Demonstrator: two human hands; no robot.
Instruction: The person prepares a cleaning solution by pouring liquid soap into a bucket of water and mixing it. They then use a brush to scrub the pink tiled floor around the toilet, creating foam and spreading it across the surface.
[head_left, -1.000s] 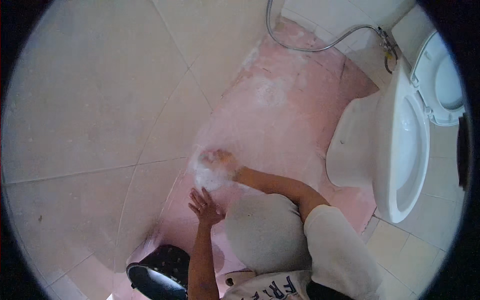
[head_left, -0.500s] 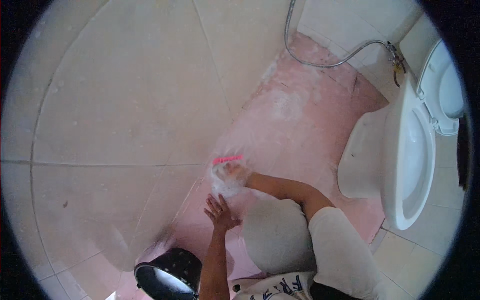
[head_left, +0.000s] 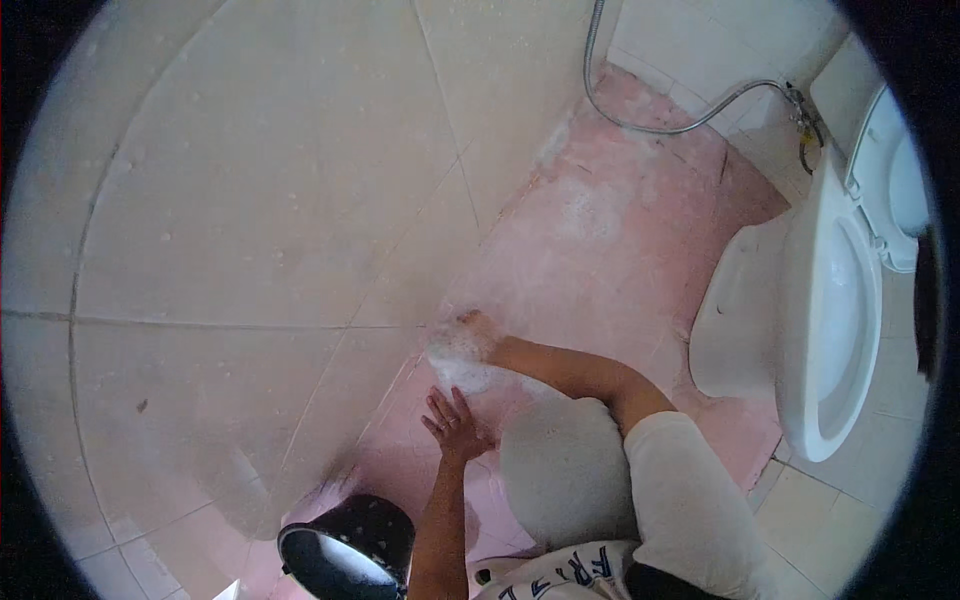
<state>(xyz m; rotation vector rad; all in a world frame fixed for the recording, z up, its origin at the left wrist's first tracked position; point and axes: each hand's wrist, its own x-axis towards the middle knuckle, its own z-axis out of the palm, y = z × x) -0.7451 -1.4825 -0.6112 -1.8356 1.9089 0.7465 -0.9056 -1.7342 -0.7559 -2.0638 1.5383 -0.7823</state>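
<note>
My right hand [head_left: 482, 338] is low over the pink floor [head_left: 600, 270], its fingers curled and partly covered by white foam [head_left: 462, 362]. Beneath it the pink scrub brush, whose bristles showed a moment ago, is now hidden. Just nearer to me, my left hand [head_left: 458, 428] rests with spread fingers on the wet floor, holding nothing. It lies at the near edge of the foam.
A black bucket [head_left: 370, 525] with whitish contents stands beside my left forearm. The white toilet [head_left: 745, 310], lid raised, is on the right. A metal hose [head_left: 650, 130] loops at the far end. A pale tiled wall [head_left: 250, 220] borders the left.
My right hand has turned and shifted slightly, and the brush's pink bristles have gone out of sight. The left hand stays spread in place. The whole view has shifted a little.
</note>
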